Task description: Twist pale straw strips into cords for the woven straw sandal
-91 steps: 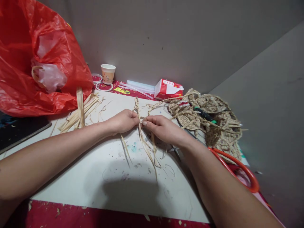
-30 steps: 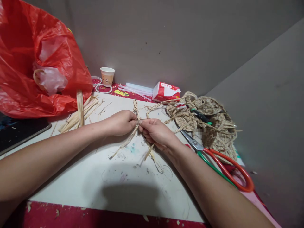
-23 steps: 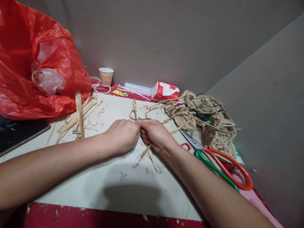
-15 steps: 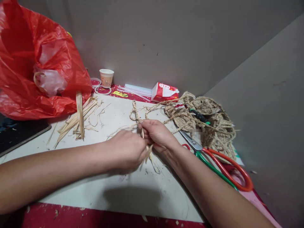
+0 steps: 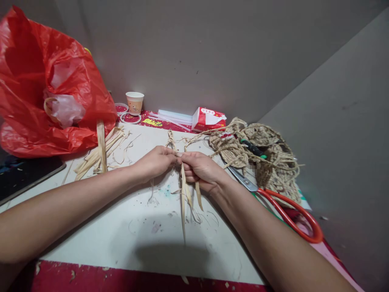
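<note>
My left hand (image 5: pixel 158 161) and my right hand (image 5: pixel 199 166) meet over the middle of the white board (image 5: pixel 115 239). Both are closed, fingertips together, pinching a braided cord (image 5: pixel 170 138) of dry plant fibre. The cord's finished end lies on the board beyond my fingers. Loose, flat husk strips (image 5: pixel 183 198) hang down from my right hand toward me. Exactly which strand each fingertip grips is hidden. A coiled heap of braided cord (image 5: pixel 273 150) lies right of my right hand, with large scissors (image 5: pixel 247 182) beside it.
At the left stand a red plastic bag (image 5: pixel 82 101) and a bundle of dry husk strips (image 5: pixel 97 156), near a dark tablet-like device (image 5: pixel 24 178). Along the back sit a paper cup (image 5: pixel 135 104), pale straws (image 5: pixel 174 117) and a red tissue pack (image 5: pixel 209 118). Grey walls rise behind and at right.
My left hand has moved up and away from me, from below the right hand to its fingertips. The husk strips now hang straight down in view. The right hand stays nearly in place.
</note>
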Demonstrator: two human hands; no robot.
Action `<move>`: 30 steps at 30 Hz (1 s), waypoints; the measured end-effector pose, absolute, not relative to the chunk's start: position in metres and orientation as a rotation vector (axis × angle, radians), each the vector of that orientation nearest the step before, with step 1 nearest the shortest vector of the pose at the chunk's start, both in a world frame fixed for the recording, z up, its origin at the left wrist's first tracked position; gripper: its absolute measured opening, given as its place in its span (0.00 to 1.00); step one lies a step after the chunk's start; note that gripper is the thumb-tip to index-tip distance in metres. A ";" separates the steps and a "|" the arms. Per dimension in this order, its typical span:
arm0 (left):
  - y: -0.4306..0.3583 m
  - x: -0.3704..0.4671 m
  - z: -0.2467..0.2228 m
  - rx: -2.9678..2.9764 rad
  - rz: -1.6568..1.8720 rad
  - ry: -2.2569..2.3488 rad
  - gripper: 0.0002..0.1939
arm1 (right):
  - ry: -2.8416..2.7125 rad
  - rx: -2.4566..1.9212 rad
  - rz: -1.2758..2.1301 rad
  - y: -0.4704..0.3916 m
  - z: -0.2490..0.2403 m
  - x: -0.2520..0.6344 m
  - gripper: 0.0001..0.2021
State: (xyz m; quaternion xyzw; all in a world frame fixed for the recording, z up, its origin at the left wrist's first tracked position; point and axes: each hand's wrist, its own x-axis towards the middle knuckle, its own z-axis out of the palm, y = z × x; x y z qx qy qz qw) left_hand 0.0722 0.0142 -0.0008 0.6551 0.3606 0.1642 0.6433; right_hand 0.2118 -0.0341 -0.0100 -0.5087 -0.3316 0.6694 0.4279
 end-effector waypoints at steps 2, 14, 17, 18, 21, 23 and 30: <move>0.016 0.070 0.000 1.581 0.413 0.832 0.08 | -0.845 -1.278 1.692 -0.035 -0.009 0.213 0.12; 0.035 0.064 -0.001 1.803 0.336 0.760 0.11 | -1.215 -1.463 1.525 -0.037 -0.007 0.220 0.08; 0.034 0.064 0.002 1.751 0.314 0.812 0.11 | -1.495 -1.593 1.274 -0.038 -0.007 0.219 0.09; 0.032 0.065 0.003 1.722 0.293 0.837 0.11 | -1.569 -1.633 1.183 -0.038 -0.007 0.219 0.09; 0.030 0.065 0.005 1.609 0.226 0.877 0.11 | -1.751 -1.733 0.910 -0.039 -0.005 0.215 0.10; 0.029 0.065 0.005 1.532 0.206 0.870 0.11 | -1.835 -1.771 0.759 -0.039 -0.006 0.213 0.10; 0.030 0.065 0.002 1.498 0.227 0.913 0.11 | -1.938 -1.814 0.583 -0.044 -0.001 0.211 0.12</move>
